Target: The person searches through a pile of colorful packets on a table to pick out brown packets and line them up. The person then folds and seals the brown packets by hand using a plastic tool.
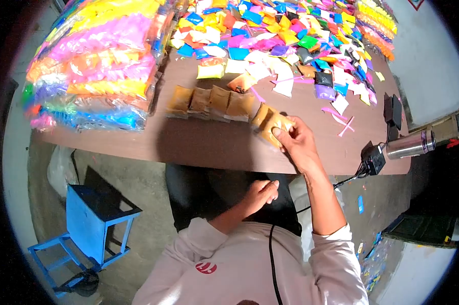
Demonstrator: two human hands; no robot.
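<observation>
My right hand (299, 141) is at the table's front edge, thumb and fingers pinched on a small ochre-brown packet (276, 126) in clear film. Right behind it is another packet of the same colour (260, 115); whether the hand grips that one too I cannot tell. To the left, several brown packets (209, 103) lie side by side in a row on the brown table (204, 140). Over my lap, below the table edge, rests my left hand (262, 196), its fingers curled in with nothing visible in them.
A heap of small colourful packets (290, 38) covers the back of the table. Large clear bags of coloured packets (102, 66) are stacked at the left. A steel flask (410, 145) and a black box with cables (374, 157) are at the right. A blue stool (89, 218) stands below left.
</observation>
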